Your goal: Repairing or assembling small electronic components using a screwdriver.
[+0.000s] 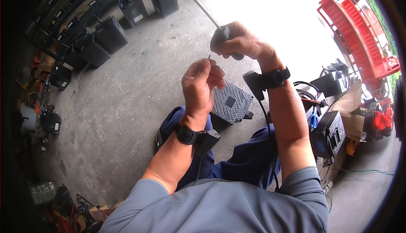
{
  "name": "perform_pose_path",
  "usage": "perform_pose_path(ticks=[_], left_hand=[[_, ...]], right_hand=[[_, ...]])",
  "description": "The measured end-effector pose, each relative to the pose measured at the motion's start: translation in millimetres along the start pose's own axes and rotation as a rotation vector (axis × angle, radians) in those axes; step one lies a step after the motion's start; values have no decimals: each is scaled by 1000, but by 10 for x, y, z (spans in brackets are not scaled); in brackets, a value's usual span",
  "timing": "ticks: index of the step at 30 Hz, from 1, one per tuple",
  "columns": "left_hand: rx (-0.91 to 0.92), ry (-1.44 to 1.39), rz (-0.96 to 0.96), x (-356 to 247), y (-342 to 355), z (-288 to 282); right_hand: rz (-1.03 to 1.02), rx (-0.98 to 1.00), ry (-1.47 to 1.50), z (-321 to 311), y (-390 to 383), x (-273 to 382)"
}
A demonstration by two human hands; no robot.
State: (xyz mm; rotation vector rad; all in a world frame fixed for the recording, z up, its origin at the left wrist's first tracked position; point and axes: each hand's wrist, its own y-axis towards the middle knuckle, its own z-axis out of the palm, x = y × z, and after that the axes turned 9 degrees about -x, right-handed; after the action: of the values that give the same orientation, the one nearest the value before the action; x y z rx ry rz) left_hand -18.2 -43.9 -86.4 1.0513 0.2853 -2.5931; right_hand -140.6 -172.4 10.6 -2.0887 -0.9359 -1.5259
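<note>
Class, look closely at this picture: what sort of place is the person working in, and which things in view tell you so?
Probably a repair workshop or garage yard. Rows of black box-shaped batteries stand on a bare concrete floor, the right hand holds a screwdriver, and wires and scissors clutter the right side.

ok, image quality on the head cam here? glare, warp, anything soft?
Head view: the concrete floor blows out to white at top centre behind the screwdriver; fisheye bends the red rack and leaves black corners; both hands are sharp, and the tiny part in the left hand is too small to identify.

White labels [138, 18] mark black boxes [134, 8] (upper left).
</note>
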Motion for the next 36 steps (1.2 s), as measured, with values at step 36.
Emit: perform_pose_path(ticks=[36], left_hand=[[-32,51,69,20,-22,44]], right_hand=[[-20,48,-130,38,-17,-16]])
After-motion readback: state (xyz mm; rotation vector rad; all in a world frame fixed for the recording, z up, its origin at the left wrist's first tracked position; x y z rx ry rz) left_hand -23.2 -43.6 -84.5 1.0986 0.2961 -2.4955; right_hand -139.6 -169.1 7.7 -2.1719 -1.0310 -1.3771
